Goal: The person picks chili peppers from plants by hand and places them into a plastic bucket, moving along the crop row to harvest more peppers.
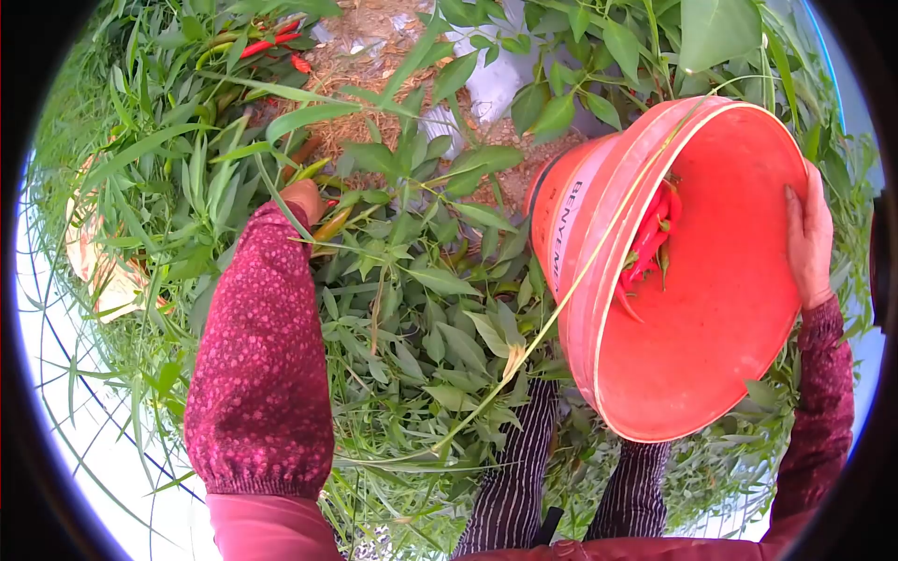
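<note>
My right hand (810, 241) grips the rim of a red bucket (720, 271), which is tilted with its mouth toward me. Several red chili peppers (650, 238) lie inside the bucket, against its left wall. My left hand (304, 198) reaches in among the pepper plants (412, 224), at the end of a dark red floral sleeve (267, 374). Leaves and the sleeve cover its fingers, so whether it holds anything is hidden. A yellowish-green chili pepper (332, 224) hangs just beside that hand.
More red chili peppers (271, 44) hang on plants at the upper left. Straw-covered soil (355, 65) shows between the rows. A long pale grass stem (524, 360) crosses in front of the bucket. My striped trousers (513, 467) are below, among foliage.
</note>
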`<state>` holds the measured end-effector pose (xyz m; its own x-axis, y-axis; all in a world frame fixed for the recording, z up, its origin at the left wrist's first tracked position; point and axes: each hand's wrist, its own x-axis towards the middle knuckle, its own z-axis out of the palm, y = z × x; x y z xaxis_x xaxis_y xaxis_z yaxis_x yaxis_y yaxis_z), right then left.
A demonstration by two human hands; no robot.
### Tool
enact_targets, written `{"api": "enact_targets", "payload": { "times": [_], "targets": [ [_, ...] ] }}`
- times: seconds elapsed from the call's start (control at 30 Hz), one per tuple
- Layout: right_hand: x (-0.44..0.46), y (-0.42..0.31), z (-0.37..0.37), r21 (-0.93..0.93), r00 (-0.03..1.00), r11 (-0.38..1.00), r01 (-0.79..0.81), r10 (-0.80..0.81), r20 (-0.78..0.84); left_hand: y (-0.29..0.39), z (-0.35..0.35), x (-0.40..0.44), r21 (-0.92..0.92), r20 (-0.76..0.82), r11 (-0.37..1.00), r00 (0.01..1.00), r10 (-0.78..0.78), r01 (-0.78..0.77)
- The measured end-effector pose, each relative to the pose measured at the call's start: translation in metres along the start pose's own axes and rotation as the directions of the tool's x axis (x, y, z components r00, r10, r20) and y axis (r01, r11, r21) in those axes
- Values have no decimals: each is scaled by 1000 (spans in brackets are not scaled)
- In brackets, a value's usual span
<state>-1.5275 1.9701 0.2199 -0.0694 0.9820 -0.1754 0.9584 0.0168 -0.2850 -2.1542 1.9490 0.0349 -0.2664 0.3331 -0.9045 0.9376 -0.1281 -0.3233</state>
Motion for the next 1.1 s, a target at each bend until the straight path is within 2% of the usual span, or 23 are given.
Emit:
{"api": "enact_targets", "payload": {
  "times": [0.03, 0.1, 0.13, 0.17, 0.23, 0.27, 0.3, 0.37, 0.4, 0.43, 0.5, 0.57, 0.63, 0.67, 0.7, 0.77, 0.83, 0.93, 1.03, 1.07, 1.1],
  "targets": [
    [1, 0, -1, 12, 1000, 1000, 6, -6, 5, -13, 18, 20, 0, -1, 1000, 1000, 1, -1],
    [2, 2, -3, 11, 999, 1000, -24, 24, 40, -25, 35, 39, 262, 37, 947, 982, 183, -186],
    [3, 3, -3, 10, 996, 999, -51, 50, 76, -17, 27, 22, 48, -28, 993, 993, 113, -112],
    [4, 3, -4, 10, 996, 999, -49, 48, 76, -21, 27, 12, 46, -28, 993, 993, 112, -111],
    [5, 3, -5, 34, 997, 999, -32, 29, 77, -28, 28, -6, -202, -127, 961, 978, 167, -190],
    [5, 5, -5, 34, 997, 999, -30, 27, 77, -17, 27, -19, -548, -202, 836, 973, -117, -13],
    [4, 7, -4, 51, 997, 998, -35, 31, 76, -14, 23, -30, -549, -201, 836, 972, -118, -12],
    [2, 11, -3, 67, 997, 997, -38, 32, 75, -13, 22, -41, -872, -164, 489, 941, -296, 2],
    [1, 12, -1, 87, 998, 996, -28, 22, 66, -13, 26, -41, -855, -254, 514, 924, -285, -77],
    [1, 13, -1, 108, 998, 994, -19, 13, 56, -12, 23, -46, -855, -254, 513, 924, -286, -76],
    [0, 8, -2, 78, 999, 997, 4, -7, 34, -10, 15, -56, -655, -413, 742, 890, -191, -145],
    [-1, 5, -3, 50, 1000, 999, 22, -22, 15, -10, 12, -65, -651, -443, 739, 878, -182, -175],
    [-2, 4, -3, 59, 999, 998, 37, -37, 8, -8, 9, -77, -873, -213, 486, 930, -301, -43],
    [-2, 1, -3, 61, 999, 997, 37, -37, 7, -6, 8, -86, -923, -170, 384, 932, -321, -36],
    [-2, -2, -4, 75, 999, 996, 38, -39, 16, -11, 10, -86, -922, -171, 385, 931, -322, -36],
    [-2, -2, -6, 91, 999, 995, 39, -42, 25, -17, 5, -93, -961, -205, 254, 903, -377, -112],
    [-2, 0, -7, 67, 999, 997, 41, -42, 16, -25, -8, -102, -983, -174, 108, 944, -282, -149],
    [-1, 6, -13, 59, 997, 995, 77, -77, -8, -24, -29, -126, -965, -263, 78, 927, -268, -251],
    [-2, 6, -21, 82, 1000, 996, 21, -23, 19, -5, -45, -160, -950, -310, 118, 920, -239, -290],
    [-2, 4, -23, 86, 1000, 996, 21, -22, 14, 4, -47, -173, -947, -321, 93, 911, -259, -307],
    [-2, 3, -25, 78, 1000, 997, 20, -21, 8, 12, -51, -187, -954, -296, 123, 922, -251, -273]
  ]
}}
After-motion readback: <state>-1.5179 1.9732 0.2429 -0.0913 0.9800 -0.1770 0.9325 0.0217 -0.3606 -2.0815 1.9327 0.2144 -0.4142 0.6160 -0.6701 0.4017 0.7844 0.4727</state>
